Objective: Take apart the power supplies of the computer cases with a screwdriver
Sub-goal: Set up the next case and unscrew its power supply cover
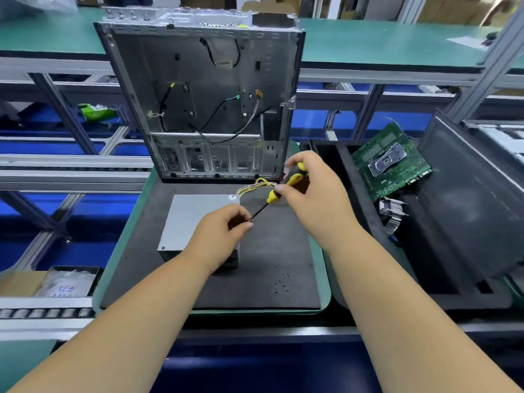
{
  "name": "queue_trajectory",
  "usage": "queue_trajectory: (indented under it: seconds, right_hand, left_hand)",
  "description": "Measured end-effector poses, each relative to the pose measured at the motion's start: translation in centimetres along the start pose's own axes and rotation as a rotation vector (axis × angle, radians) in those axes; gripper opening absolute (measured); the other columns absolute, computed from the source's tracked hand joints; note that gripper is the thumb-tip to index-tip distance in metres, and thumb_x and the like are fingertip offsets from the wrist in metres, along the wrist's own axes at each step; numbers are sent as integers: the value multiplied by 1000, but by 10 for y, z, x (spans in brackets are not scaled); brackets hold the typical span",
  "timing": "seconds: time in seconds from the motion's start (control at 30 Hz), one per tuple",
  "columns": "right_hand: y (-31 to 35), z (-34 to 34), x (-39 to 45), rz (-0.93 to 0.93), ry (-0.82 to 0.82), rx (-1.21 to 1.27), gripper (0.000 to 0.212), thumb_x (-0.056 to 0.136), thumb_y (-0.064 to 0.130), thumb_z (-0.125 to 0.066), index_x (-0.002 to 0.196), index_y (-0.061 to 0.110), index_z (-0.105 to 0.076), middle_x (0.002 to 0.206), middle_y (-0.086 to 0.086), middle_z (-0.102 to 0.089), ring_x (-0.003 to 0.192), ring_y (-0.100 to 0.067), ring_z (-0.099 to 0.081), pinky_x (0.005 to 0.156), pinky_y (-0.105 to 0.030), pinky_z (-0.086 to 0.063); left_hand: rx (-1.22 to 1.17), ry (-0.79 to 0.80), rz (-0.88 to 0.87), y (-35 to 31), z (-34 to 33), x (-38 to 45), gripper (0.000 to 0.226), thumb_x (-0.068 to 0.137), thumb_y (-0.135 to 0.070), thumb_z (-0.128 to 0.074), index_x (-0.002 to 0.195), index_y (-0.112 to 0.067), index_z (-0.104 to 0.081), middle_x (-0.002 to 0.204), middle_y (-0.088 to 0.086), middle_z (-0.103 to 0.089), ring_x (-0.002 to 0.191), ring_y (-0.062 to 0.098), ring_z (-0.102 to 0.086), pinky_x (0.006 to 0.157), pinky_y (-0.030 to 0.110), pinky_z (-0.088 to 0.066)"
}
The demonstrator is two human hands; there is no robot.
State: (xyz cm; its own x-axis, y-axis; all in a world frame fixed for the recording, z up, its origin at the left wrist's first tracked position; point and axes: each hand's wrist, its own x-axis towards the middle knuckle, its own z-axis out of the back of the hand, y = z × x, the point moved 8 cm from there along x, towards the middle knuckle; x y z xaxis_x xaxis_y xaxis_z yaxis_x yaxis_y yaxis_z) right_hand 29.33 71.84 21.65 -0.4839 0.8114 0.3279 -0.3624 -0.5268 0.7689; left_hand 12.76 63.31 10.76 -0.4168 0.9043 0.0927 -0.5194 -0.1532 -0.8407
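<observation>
In the middle of the frame a grey metal power supply [195,222] lies flat on a dark foam mat [272,268], which sits on a green tray [324,282]. A bundle of yellow and dark wires [255,186] comes out at its upper right corner and lies on the mat.

The right hand [314,194] grips the yellow-and-black handle of a screwdriver [279,188], fingers curled round it, the thumb near the yellow collar. The tool slants down and to the left, its dark shaft reaching toward the left hand [218,239]. The left hand rests over the right part of the power supply, with thumb and forefinger pinched together round the tip of the shaft; whether the tip touches a screw cannot be told, since the fingers cover it.

Behind the power supply, in the upper middle of the frame, an open computer case [201,100] stands upright at the far edge of the mat, its inside facing the camera, with loose black cables [226,131] hanging in it.

To the right, a black bin [354,177] holds a green circuit board [391,160] leaning on its far side, and a finned metal heat sink [392,214] just below it. At the lower left edge a cardboard box [22,282] holds a clear plastic bag [66,283].
</observation>
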Motion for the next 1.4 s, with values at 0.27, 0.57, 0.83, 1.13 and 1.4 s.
queue_trajectory:
  seconds: [0.27,0.57,0.83,1.13,1.4]
  right_hand:
    - [-59,89,-20,-123,-263,114,31,85,26,-76,88,25,-46,80,5,-51,67,-4,-46,58,-14,-38]
    - [-134,164,-45,-250,-311,137,31,86,30,-74,86,26,-44,79,4,-48,64,-9,-42,56,-14,-37]
    - [-167,181,-44,-275,-284,156,32,86,29,-75,84,29,-43,77,5,-48,61,-5,-41,55,-15,-37]
    - [-143,132,-15,-229,-210,260,25,89,22,-72,88,24,-47,88,-5,-58,64,-3,-45,58,-10,-40]
    - [-73,41,8,-202,-62,365,24,88,19,-71,89,27,-48,87,4,-63,67,-4,-53,64,-23,-51]
  left_hand:
    - [-190,77,104,-45,-90,9,21,90,-4,-65,84,-24,-66,77,2,-70,70,9,-64,74,25,-52]
    - [-121,222,139,-89,-217,17,10,90,-9,-67,87,-19,-66,66,-8,-64,71,14,-64,74,27,-52]
    - [-134,282,87,-102,-247,23,36,85,-4,-74,113,-25,-64,112,-10,-67,110,6,-63,100,20,-46]
    - [77,77,-49,-93,-153,28,28,87,-8,-70,109,-25,-68,111,-11,-68,105,-1,-61,94,8,-40]
    - [199,-62,-26,-38,-32,21,22,89,-16,-70,104,-33,-68,113,-15,-65,110,2,-54,97,15,-36]
